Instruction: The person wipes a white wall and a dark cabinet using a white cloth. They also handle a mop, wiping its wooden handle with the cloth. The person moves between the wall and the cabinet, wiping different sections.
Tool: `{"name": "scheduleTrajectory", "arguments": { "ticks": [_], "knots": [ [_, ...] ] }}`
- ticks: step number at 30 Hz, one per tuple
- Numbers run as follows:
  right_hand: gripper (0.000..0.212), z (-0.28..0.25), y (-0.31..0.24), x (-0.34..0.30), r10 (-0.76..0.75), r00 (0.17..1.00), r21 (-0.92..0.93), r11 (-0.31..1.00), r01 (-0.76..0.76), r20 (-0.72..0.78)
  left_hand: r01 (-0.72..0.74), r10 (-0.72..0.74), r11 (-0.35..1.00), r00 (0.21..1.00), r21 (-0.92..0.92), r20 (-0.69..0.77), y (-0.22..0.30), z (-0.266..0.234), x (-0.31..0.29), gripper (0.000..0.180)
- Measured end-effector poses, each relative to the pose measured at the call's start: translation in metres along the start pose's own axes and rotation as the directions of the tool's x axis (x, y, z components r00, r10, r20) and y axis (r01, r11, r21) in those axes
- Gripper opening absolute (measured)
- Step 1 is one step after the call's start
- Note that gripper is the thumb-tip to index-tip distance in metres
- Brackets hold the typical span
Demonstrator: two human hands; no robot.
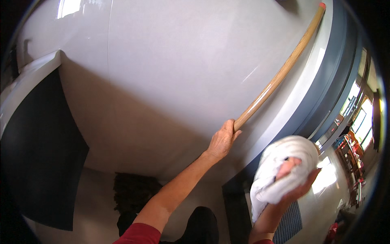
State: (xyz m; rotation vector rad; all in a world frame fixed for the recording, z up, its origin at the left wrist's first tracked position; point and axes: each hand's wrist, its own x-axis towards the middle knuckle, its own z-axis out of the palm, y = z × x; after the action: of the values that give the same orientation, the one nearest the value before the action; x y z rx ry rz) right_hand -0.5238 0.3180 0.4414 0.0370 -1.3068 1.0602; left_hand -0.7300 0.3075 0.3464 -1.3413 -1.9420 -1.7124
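My left hand (pixel 222 140) is closed around the lower end of a long wooden pole (pixel 276 81). The pole slants up to the far right in front of the pale wall and ends in a reddish tip. My right hand (pixel 304 188) is raised at the right, its fingers wrapped about a bunched white cloth (pixel 292 146). Motion smears this hand and the cloth a little. A pinkish patch shows in the middle of the bundle; I cannot tell what it is. Cloth and pole are apart.
A smooth pale wall (pixel 162 61) fills the view ahead. On the left stands a dark panel (pixel 44 150) with a white top edge. A shaggy dark mat (pixel 136 189) lies near my feet. Right of the grey-blue door frame (pixel 325 89) are a striped mat (pixel 289 221) and shelves (pixel 349 154).
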Motion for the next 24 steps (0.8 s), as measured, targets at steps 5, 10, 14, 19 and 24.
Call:
{"name": "scheduleTrajectory", "arguments": {
  "ticks": [5, 10, 14, 19, 24],
  "knots": [
    [0.055, 0.034, 0.019, 0.014, 0.222, 0.887, 0.559, 0.707, -0.432, 0.404, 0.002, -0.052, 0.976, 0.973, -0.218, -0.226, -0.002, -0.022, -0.009, 0.033],
    [0.049, 0.056, 0.044, 0.002, 0.364, 0.784, 0.59, 0.518, -0.62, 0.503, 0.42, -0.151, 0.446, 0.906, -0.79, 0.397, 0.023, -0.103, -0.04, 0.048],
    [0.045, 0.073, 0.069, -0.004, 0.406, 0.752, 0.545, 0.52, -0.657, 0.519, 0.374, -0.214, 0.712, 0.921, -0.593, 0.324, 0.02, -0.145, -0.068, 0.026],
    [0.035, 0.095, 0.074, -0.018, 0.492, 0.752, 0.318, 0.697, -0.642, 0.44, 0.169, -0.277, 0.44, 0.96, -0.882, 0.046, 0.001, -0.193, -0.077, 0.034],
    [0.059, 0.161, 0.068, -0.006, 0.014, 0.749, 0.009, 1.0, -0.026, 0.662, -0.268, -0.292, 0.433, 0.861, -0.86, -0.416, 0.056, -0.255, -0.038, 0.037]
  ]
}}
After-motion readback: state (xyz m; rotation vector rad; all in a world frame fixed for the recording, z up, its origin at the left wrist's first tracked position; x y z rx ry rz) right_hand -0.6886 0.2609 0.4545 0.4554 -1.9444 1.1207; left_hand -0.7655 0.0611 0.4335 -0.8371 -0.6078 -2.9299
